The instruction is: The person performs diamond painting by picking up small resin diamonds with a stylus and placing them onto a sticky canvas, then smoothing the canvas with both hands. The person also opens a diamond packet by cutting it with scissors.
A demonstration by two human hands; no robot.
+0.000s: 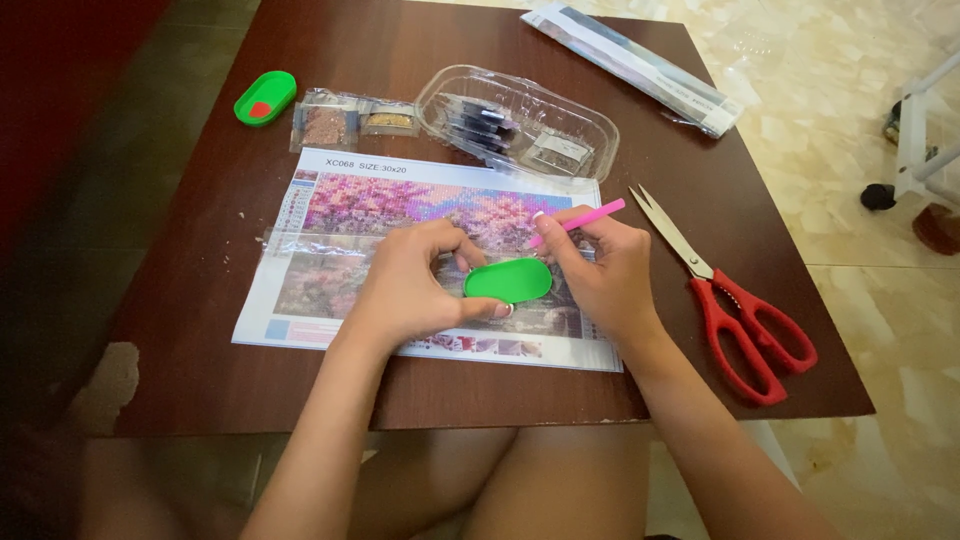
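Observation:
A diamond-painting canvas with a pink and purple picture lies flat on the brown table. My left hand holds a small green oval tray over the canvas, thumb and fingers on its edges. My right hand grips a thin pink pen, tilted with its tip pointing down toward the tray's right end. Both hands sit close together above the canvas's lower middle.
Red-handled scissors lie to the right of my right hand. A clear plastic box with small packets stands behind the canvas, next to two bead bags and a second green tray. A long flat package lies at the far right corner.

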